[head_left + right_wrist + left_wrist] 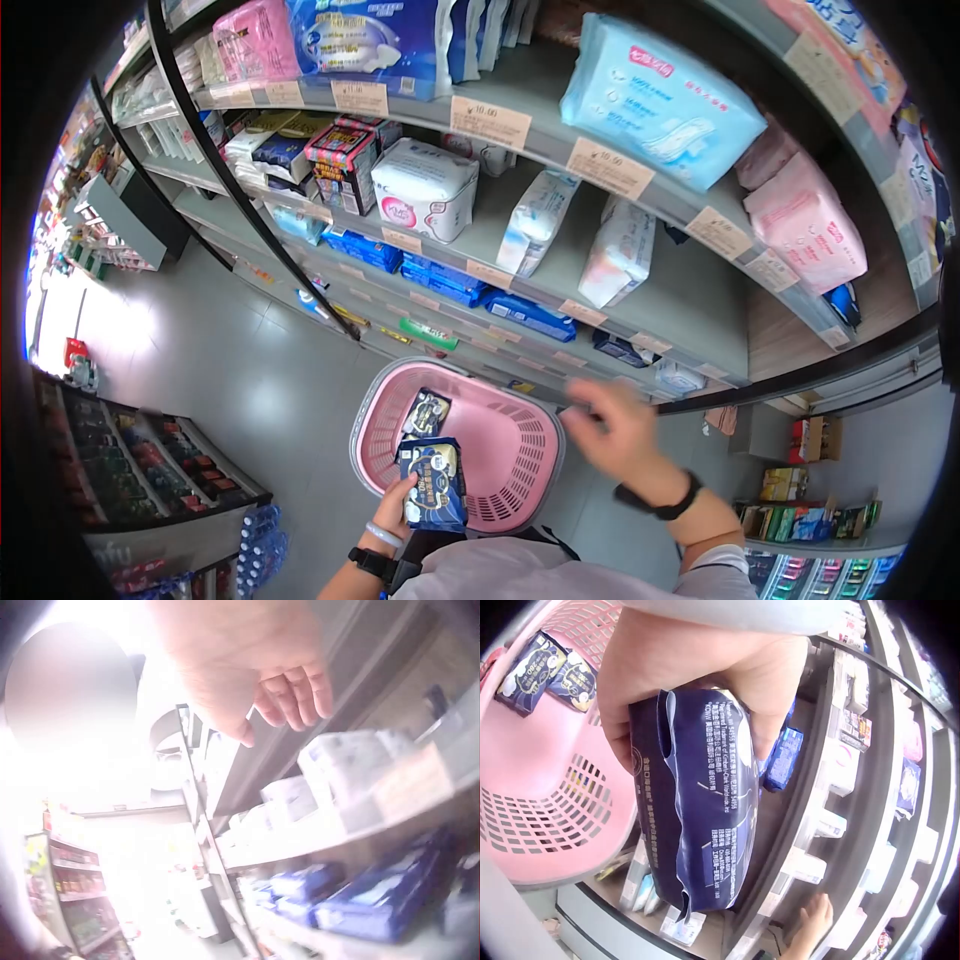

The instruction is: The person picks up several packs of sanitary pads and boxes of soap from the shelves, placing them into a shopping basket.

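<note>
My left hand (392,508) grips a navy pack of sanitary pads (433,488) over the near side of a pink shopping basket (372,440). The left wrist view shows the fingers and thumb wrapped round the pack's sides, its crimped end and small print facing the camera. Inside the basket lie a dark navy pack (529,675) and a navy-and-white pack (575,681) beside it. My right hand (622,432), blurred, is in the air right of the basket. In the right wrist view its fingers (294,694) hang loosely bent with nothing in them, near the shelves.
Tiered shelves ahead carry a light blue pack (660,110), a white pack (425,190), pink packs (808,222) and blue packs (530,315), with price tags along the edges. A black shelf post (240,180) stands left. Another display rack (150,460) is at lower left.
</note>
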The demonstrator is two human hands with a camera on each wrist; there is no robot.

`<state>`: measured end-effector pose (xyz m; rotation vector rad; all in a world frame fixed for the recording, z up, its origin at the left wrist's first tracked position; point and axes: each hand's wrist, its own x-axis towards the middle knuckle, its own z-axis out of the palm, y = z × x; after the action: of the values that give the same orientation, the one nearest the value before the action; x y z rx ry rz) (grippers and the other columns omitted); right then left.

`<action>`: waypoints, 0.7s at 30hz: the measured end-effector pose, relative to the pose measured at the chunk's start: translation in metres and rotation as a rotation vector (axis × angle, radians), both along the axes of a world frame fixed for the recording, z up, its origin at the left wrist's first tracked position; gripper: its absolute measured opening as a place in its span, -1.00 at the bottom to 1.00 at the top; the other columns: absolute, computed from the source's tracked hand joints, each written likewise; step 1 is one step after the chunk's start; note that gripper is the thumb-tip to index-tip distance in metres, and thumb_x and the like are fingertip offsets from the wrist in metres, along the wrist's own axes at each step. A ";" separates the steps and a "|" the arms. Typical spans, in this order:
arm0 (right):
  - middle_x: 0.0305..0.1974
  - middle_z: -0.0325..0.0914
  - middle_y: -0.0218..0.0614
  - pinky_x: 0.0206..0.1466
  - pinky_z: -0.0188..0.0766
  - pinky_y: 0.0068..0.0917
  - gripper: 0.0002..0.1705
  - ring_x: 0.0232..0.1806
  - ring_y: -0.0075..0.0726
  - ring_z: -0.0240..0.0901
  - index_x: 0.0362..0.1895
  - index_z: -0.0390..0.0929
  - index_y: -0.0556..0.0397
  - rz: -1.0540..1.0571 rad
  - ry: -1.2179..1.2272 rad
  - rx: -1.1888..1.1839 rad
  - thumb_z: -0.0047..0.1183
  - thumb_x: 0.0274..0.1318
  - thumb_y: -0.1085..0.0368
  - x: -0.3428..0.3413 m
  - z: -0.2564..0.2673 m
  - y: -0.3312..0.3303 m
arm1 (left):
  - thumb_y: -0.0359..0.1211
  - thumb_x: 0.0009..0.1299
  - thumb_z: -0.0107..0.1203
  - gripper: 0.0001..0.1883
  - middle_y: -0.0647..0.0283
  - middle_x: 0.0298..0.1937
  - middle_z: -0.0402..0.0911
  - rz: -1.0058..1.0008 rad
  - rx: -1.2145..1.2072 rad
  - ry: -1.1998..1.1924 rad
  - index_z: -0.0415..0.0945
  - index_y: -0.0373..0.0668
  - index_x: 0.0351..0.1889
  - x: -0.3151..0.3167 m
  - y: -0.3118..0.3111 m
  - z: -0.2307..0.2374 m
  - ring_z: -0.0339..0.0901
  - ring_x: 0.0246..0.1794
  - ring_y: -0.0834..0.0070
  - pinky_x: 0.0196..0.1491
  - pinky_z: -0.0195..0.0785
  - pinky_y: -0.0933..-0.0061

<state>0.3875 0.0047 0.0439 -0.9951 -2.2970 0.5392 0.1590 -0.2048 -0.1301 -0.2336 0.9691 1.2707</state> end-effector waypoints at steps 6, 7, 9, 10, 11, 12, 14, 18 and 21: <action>-0.21 0.53 -0.03 -0.13 0.39 -0.43 -0.49 -0.18 -0.15 0.50 -0.09 0.46 0.19 0.246 -0.254 -1.204 0.16 -0.08 0.10 -0.081 -0.233 -0.042 | -0.30 0.33 -0.02 -0.66 0.11 -0.16 0.56 0.067 -0.108 0.119 0.35 -0.33 -0.03 -0.034 -0.038 0.001 0.57 -0.21 0.35 -0.10 0.45 0.32; -0.21 0.53 -0.03 -0.13 0.39 -0.43 -0.49 -0.18 -0.15 0.50 -0.09 0.46 0.19 0.252 -0.238 -1.219 0.16 -0.08 0.10 -0.090 -0.270 -0.047 | -0.31 0.33 -0.02 -0.66 0.10 -0.16 0.56 0.091 -0.134 0.117 0.34 -0.34 -0.03 -0.040 -0.047 0.002 0.57 -0.22 0.34 -0.10 0.45 0.33; -0.19 0.52 0.03 -0.09 0.37 -0.36 -0.34 -0.15 -0.04 0.48 -0.06 0.43 0.25 0.095 -0.469 -1.064 0.19 -0.16 -0.01 -0.112 -0.349 -0.059 | -0.31 0.33 -0.02 -0.66 0.10 -0.16 0.56 0.126 -0.170 0.142 0.34 -0.34 -0.02 -0.054 -0.072 -0.010 0.57 -0.22 0.35 -0.09 0.44 0.33; -0.23 0.52 0.09 -0.10 0.37 -0.30 -0.33 -0.16 0.02 0.48 -0.16 0.47 0.27 0.013 -0.442 -1.089 0.21 -0.23 -0.06 -0.122 -0.395 -0.065 | -0.30 0.33 -0.02 -0.65 0.10 -0.16 0.56 0.150 -0.190 0.144 0.34 -0.34 -0.02 -0.059 -0.082 -0.011 0.56 -0.21 0.34 -0.09 0.44 0.32; -0.27 0.51 0.15 -0.11 0.37 -0.24 -0.31 -0.18 0.08 0.48 -0.26 0.51 0.30 -0.071 -0.415 -1.113 0.23 -0.31 -0.11 -0.130 -0.425 -0.069 | -0.29 0.32 0.00 -0.64 0.10 -0.16 0.56 0.180 -0.221 0.161 0.33 -0.34 -0.01 -0.064 -0.092 -0.013 0.56 -0.20 0.34 -0.08 0.43 0.32; -0.25 0.51 0.17 -0.09 0.36 -0.21 -0.31 -0.15 0.10 0.47 -0.26 0.50 0.33 -0.164 -0.346 -1.173 0.25 -0.31 -0.08 -0.140 -0.429 -0.071 | -0.29 0.32 -0.01 -0.64 0.10 -0.15 0.56 0.187 -0.242 0.166 0.33 -0.34 -0.01 -0.069 -0.099 -0.013 0.56 -0.20 0.34 -0.09 0.43 0.32; -0.25 0.51 0.16 -0.10 0.37 -0.23 -0.31 -0.16 0.10 0.47 -0.27 0.50 0.34 -0.284 -0.251 -1.130 0.26 -0.32 -0.07 -0.160 -0.445 -0.078 | -0.18 0.36 -0.08 -0.57 0.10 -0.07 0.54 0.126 -0.285 0.218 0.31 -0.29 0.07 -0.080 -0.120 -0.024 0.53 -0.12 0.29 0.01 0.37 0.25; -0.17 0.50 -0.03 -0.14 0.37 -0.28 -0.32 -0.12 -0.09 0.46 -0.16 0.45 0.24 -0.489 0.119 -1.457 0.36 -0.39 0.07 -0.178 -0.465 -0.074 | -0.17 0.35 -0.08 -0.56 0.09 -0.08 0.54 0.154 -0.363 0.186 0.31 -0.28 0.08 -0.096 -0.141 -0.032 0.53 -0.12 0.27 0.01 0.37 0.24; -0.13 0.48 -0.14 -0.12 0.32 -0.21 -0.39 -0.10 -0.14 0.40 -0.10 0.46 0.11 -0.663 0.223 -1.593 0.35 -0.35 0.18 -0.194 -0.449 -0.068 | -0.19 0.35 -0.07 -0.59 0.11 -0.10 0.55 0.154 -0.401 0.185 0.33 -0.28 0.05 -0.108 -0.140 -0.032 0.53 -0.13 0.28 0.00 0.38 0.24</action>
<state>0.1939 -0.0634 -0.4047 -2.0232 -0.8334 2.0633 0.0514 -0.3445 -0.1618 -0.5164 1.3861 1.2434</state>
